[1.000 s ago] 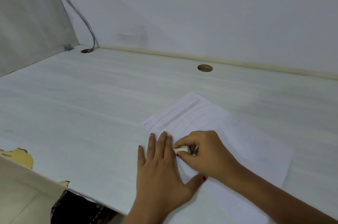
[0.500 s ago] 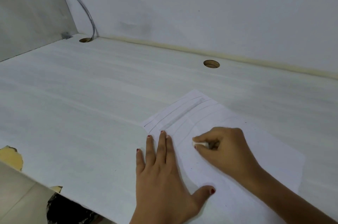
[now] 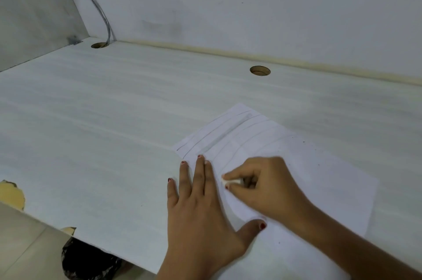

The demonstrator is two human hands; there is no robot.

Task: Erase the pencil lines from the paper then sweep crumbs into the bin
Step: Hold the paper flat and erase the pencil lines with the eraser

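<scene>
On the paper (image 3: 331, 190), right grip (image 3: 267, 186) tight around the eraser (image 3: 231, 181), left grip (image 3: 201, 206) flat.

Desk (image 3: 102, 131) lies open left of and beyond the paper (image 3: 319, 177) (back wall (image 3: 251, 5) and side panel (image 3: 29, 10) bound it).

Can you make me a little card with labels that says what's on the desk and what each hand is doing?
Left hand: flat with straight fingers, pressing down the paper's left edge
Right hand: pinches a small white eraser against the paper
Paper: white sheet lying on the desk
Pencil lines: several show at the far end
Crumbs: tiny dark specks near the sheet's far edge
Under the desk: a dark shape, maybe the bin
</scene>
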